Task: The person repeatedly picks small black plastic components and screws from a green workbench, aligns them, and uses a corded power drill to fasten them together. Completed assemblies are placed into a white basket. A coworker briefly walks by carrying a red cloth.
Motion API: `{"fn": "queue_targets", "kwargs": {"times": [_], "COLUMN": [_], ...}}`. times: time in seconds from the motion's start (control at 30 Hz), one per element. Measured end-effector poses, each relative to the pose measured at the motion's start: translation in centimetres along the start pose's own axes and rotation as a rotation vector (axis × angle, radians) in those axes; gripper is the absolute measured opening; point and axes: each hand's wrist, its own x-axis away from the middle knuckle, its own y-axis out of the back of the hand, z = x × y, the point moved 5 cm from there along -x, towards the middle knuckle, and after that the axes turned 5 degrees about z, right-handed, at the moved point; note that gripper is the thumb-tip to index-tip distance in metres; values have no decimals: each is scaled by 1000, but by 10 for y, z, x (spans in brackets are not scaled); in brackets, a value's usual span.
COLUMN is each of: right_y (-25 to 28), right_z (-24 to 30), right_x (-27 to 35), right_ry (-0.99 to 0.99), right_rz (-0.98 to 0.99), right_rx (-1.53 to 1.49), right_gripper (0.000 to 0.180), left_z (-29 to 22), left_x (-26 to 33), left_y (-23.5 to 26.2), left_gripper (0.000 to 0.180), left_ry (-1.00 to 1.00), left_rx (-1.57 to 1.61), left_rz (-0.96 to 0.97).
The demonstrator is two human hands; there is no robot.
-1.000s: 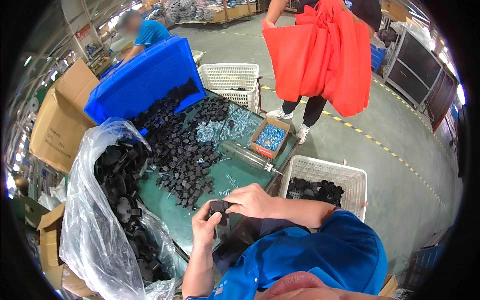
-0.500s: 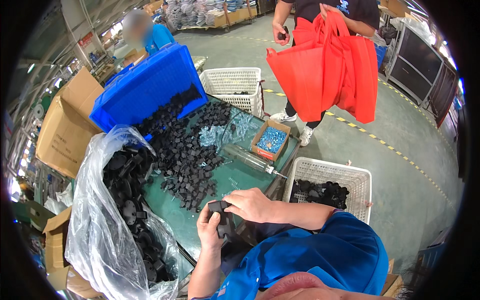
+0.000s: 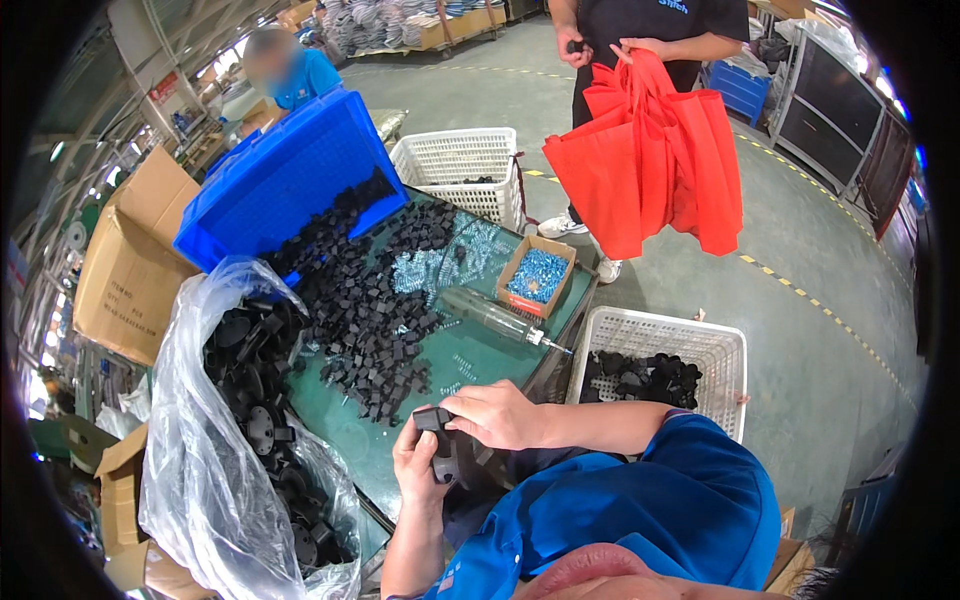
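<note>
My left hand [image 3: 415, 465] is wrapped round a black plastic part [image 3: 446, 464] with a curved lower end, over the table's near edge. A small black block [image 3: 432, 418] sits at the top of that part, and my left thumb presses just beneath it. From the right, my right hand [image 3: 495, 414] reaches in with bent fingers, its thumb and fingertips against the block's side. Whether anything small is between those fingertips is hidden. Beyond my hands a heap of similar black blocks [image 3: 365, 345] covers the green table [image 3: 345, 455], with metal springs [image 3: 440, 268] next to it.
An electric screwdriver [image 3: 490, 316] lies near a carton of bluish screws [image 3: 540, 275]. A clear plastic bag [image 3: 190, 440] holds black round parts [image 3: 260, 428] at left. A blue crate [image 3: 290, 170] tilts behind the heap. White baskets [image 3: 722, 375] flank the table; a person holds red bags [image 3: 650, 160].
The black part has turned slightly in my left hand, showing more of the block's top and its curved lower end. The standing person's red bags have swung and narrowed.
</note>
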Motion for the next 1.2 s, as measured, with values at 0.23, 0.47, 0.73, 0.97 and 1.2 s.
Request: {"fn": "queue_targets", "kwargs": {"times": [0.23,0.47,0.73,0.97,1.2], "right_y": [-23,-71,-107,10,115], "right_z": [-25,-57,-74,-80,-227], "right_x": [13,32,36,3,-3], "right_ry": [51,169,37,-183,-468], "right_rz": [40,213,482,363,442], "right_rx": [-51,230,471,498,616], "right_gripper": [24,26,21,16,17], "left_z": [-7,-17,9,12,13], "left_x": [-11,-30,-30,-23,-32], "left_y": [31,38,54,61,61], "left_gripper": [40,34,40,46,43], "left_ry": [176,77,-147,-75,-83], "left_rx": [-387,-1341,-1743,-1770,-1683], "left_rz": [133,319,288,233,177]}}
